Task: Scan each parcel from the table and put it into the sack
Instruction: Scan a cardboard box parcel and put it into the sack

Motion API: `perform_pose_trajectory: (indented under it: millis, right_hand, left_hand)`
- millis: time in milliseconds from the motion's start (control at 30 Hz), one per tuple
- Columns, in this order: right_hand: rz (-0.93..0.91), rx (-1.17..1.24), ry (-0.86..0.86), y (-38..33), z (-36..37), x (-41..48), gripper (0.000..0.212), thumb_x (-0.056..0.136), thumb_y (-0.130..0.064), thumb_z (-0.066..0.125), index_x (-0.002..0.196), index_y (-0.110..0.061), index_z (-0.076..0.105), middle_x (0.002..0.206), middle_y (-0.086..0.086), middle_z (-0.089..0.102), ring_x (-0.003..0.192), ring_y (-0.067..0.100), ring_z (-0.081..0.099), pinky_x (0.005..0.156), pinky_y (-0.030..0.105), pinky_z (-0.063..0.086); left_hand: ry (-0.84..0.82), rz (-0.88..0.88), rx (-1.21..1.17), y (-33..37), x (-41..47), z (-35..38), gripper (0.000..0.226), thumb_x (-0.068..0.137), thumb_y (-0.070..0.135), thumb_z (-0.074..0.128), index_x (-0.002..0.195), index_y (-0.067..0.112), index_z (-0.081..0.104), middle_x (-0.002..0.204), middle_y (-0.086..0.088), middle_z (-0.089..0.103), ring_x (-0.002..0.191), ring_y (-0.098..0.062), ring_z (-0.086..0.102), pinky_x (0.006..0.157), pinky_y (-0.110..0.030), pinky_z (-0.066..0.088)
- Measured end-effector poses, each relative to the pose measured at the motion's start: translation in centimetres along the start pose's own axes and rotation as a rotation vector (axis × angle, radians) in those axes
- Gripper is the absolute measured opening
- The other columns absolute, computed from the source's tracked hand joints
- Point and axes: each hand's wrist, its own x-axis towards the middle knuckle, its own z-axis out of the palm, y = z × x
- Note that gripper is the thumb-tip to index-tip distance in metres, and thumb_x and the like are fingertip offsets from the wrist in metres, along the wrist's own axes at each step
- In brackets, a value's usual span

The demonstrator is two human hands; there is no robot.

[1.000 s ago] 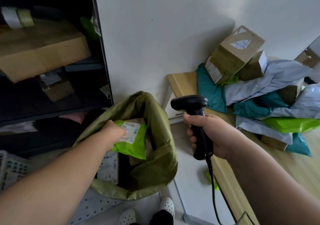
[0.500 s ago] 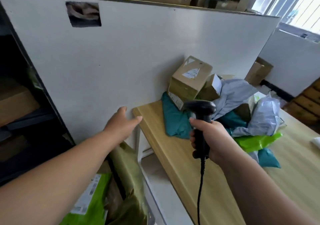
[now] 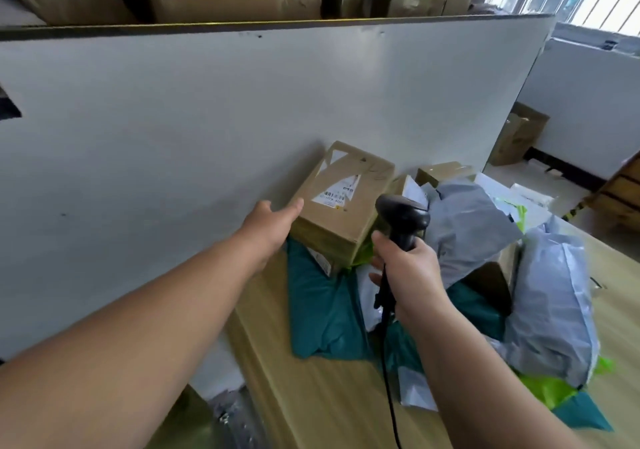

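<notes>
Your left hand (image 3: 268, 229) reaches with fingers (image 3: 294, 206) straight and apart, just at the left edge of the cardboard box (image 3: 349, 220). The box lies tilted on a teal poly mailer (image 3: 325, 317) on the wooden table (image 3: 311, 400), against the white partition (image 3: 207, 119). It looks rigid, taped and smooth-sided, likely the heaviest parcel here, so span its end rather than pinch. The mailer beneath looks soft and slippery. Your right hand (image 3: 410, 272) is wrapped round the black barcode scanner (image 3: 401, 213).
</notes>
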Motion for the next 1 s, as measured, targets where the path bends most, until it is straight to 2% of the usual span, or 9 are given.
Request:
perform_pose_trajectory:
  millis: [133,267,367,567,633,700,767,867,1000]
  right_hand:
    - [-0.024,-0.035,0.029,0.6,0.9,2.6,0.016,0.086,-0.034,0.072,0.089,-0.020,0.064,0.080,0.003,0.065,0.076,0.023,0.063,0.085,0.055,0.057]
    - [-0.038,-0.008,0.030,1.2,1.3,3.9,0.017,0.085,-0.036,0.073,0.089,-0.022,0.065,0.077,-0.004,0.064,0.079,0.022,0.063,0.087,0.054,0.055]
    - [-0.029,0.022,0.021,1.7,1.4,4.4,0.013,0.086,-0.034,0.073,0.091,-0.024,0.066,0.079,-0.007,0.067,0.082,0.019,0.065,0.088,0.052,0.056]
    - [-0.024,0.059,-0.020,2.0,0.9,4.3,0.014,0.087,-0.032,0.073,0.092,-0.021,0.066,0.079,-0.003,0.065,0.077,0.019,0.062,0.085,0.052,0.056]
    - [-0.021,0.080,-0.025,1.8,0.5,3.9,0.015,0.088,-0.031,0.072,0.094,-0.020,0.066,0.081,0.000,0.064,0.078,0.019,0.062,0.079,0.046,0.058]
    - [-0.033,0.104,-0.007,1.4,-0.1,3.3,0.015,0.089,-0.030,0.071,0.097,-0.019,0.066,0.084,0.002,0.065,0.080,0.020,0.064,0.072,0.036,0.059]
    - [-0.054,0.113,0.012,0.9,-0.7,2.5,0.015,0.089,-0.029,0.071,0.098,-0.017,0.065,0.088,0.006,0.066,0.080,0.020,0.065,0.068,0.032,0.057]
    - [-0.077,0.121,0.022,0.2,-1.5,0.5,0.015,0.090,-0.028,0.070,0.099,-0.016,0.066,0.099,0.015,0.069,0.084,0.023,0.066,0.067,0.031,0.055]
    - [-0.097,0.154,0.033,-0.2,-2.4,-3.0,0.012,0.089,-0.028,0.072,0.098,-0.021,0.068,0.095,0.007,0.073,0.091,0.026,0.070,0.066,0.032,0.055]
  left_hand:
    - [-0.044,-0.152,-0.234,0.6,2.7,1.8,0.079,0.083,0.071,0.047,0.141,0.017,0.040,0.140,-0.003,0.043,0.110,-0.021,0.050,0.079,-0.029,0.040]
    - [-0.128,-0.318,-0.432,-0.3,4.6,2.7,0.095,0.065,0.087,0.047,0.135,0.023,0.047,0.136,-0.005,0.050,0.125,-0.030,0.046,0.101,-0.043,0.038]
    - [-0.235,-0.363,-0.533,-1.4,5.0,3.4,0.116,0.041,0.089,0.059,0.135,0.022,0.049,0.130,-0.010,0.058,0.120,-0.030,0.053,0.099,-0.043,0.042]
    - [-0.239,-0.333,-0.652,-1.5,4.3,5.0,0.062,0.050,0.055,0.076,0.101,0.022,0.061,0.101,-0.008,0.066,0.094,-0.026,0.060,0.071,-0.037,0.049]
    - [-0.172,-0.266,-0.690,-1.1,3.7,5.0,0.057,0.059,0.045,0.080,0.106,0.021,0.060,0.107,-0.009,0.065,0.095,-0.023,0.061,0.062,-0.034,0.051]
    - [-0.086,-0.131,-0.641,-0.7,3.0,4.8,0.080,0.061,0.042,0.083,0.127,0.015,0.048,0.122,-0.009,0.059,0.101,-0.020,0.057,0.065,-0.036,0.055]
    - [0.019,0.047,-0.435,-0.6,2.0,4.3,0.113,0.049,0.047,0.087,0.142,0.019,0.028,0.132,-0.004,0.047,0.114,-0.021,0.052,0.088,-0.043,0.053]
    - [0.153,0.330,-0.086,-0.5,-0.8,3.1,0.128,0.045,0.054,0.087,0.148,0.025,0.015,0.144,-0.004,0.030,0.131,-0.019,0.035,0.110,-0.037,0.034]
    - [0.193,0.596,0.248,-1.9,-5.4,1.0,0.130,0.050,0.055,0.085,0.149,0.027,0.006,0.137,-0.005,0.024,0.125,-0.015,0.031,0.103,-0.021,0.023]
